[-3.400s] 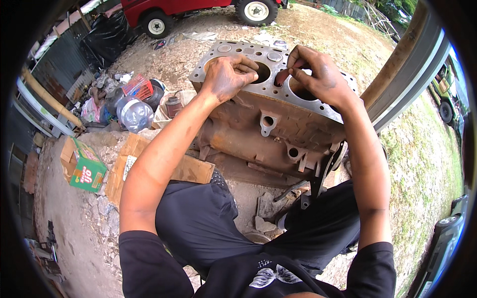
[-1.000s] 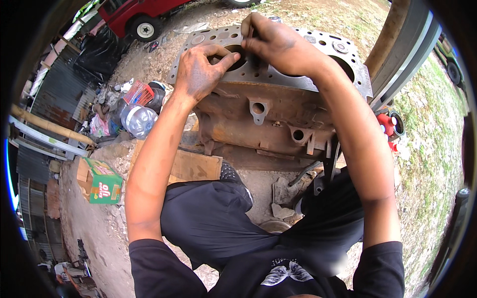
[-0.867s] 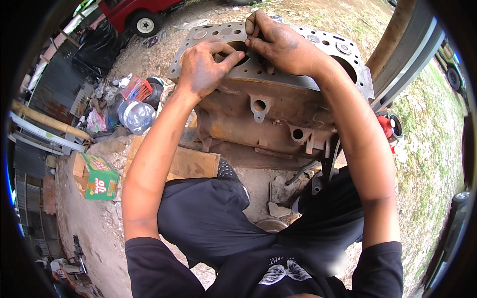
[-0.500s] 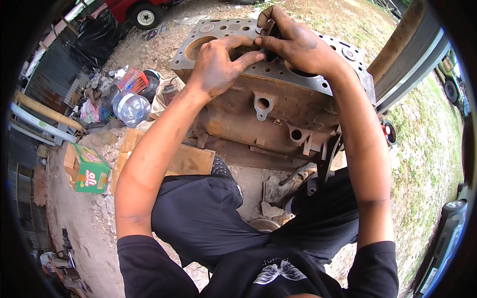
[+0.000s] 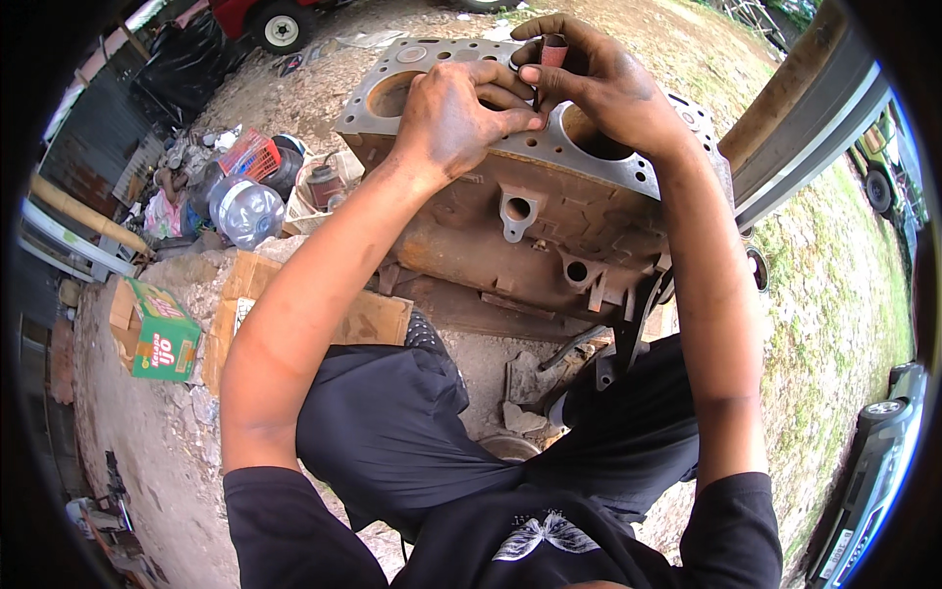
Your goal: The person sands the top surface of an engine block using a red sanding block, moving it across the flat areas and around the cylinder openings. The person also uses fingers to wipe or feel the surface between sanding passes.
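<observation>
A rust-brown engine block (image 5: 520,211) stands in front of me, its flat grey top face full of round bores and small holes. Above that face my right hand (image 5: 613,88) is closed on a small reddish-brown rolled piece (image 5: 553,51), which looks like sandpaper; its thumb and fingers grip the sides. My left hand (image 5: 451,118) is closed too, thumb and fingers meeting at the dark lower end of the same roll. That lower end is partly hidden by the fingers. One large bore (image 5: 589,133) lies open beside my right hand, another (image 5: 392,95) beside my left.
Flattened cardboard (image 5: 368,316) and a green box (image 5: 162,329) lie to the left. Beyond them are a clear plastic jug (image 5: 245,211), a red crate (image 5: 250,155) and scrap. A post (image 5: 785,88) rises at the right. Metal scraps (image 5: 530,378) lie between my feet.
Both hands have shifted slightly, and the right fingers have spread. The rolled piece, dark and mostly covered before, now shows its reddish side upright between them. The view has moved slightly.
</observation>
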Demonstrator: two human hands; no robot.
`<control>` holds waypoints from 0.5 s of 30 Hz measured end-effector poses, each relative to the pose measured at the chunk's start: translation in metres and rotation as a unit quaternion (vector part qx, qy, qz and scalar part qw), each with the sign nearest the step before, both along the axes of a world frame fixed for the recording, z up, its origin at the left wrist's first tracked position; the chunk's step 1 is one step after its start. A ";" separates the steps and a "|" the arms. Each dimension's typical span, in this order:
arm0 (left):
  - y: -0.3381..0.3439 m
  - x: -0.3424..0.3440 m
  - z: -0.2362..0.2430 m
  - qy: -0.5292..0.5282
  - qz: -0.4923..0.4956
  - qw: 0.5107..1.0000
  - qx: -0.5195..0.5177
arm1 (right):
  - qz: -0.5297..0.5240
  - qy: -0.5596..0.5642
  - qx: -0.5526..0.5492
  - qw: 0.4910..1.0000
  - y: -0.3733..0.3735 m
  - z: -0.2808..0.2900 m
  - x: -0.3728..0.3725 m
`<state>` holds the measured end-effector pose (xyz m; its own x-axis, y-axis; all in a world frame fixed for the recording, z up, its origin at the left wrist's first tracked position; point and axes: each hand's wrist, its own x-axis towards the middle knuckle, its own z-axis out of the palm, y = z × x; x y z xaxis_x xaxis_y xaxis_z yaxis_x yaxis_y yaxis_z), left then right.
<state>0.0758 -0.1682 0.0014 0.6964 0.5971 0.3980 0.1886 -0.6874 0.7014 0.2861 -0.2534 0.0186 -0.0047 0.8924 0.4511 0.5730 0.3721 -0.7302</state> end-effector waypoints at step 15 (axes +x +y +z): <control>-0.001 -0.001 -0.001 0.012 0.022 0.998 0.065 | -0.108 -0.035 0.047 0.992 0.000 -0.006 -0.008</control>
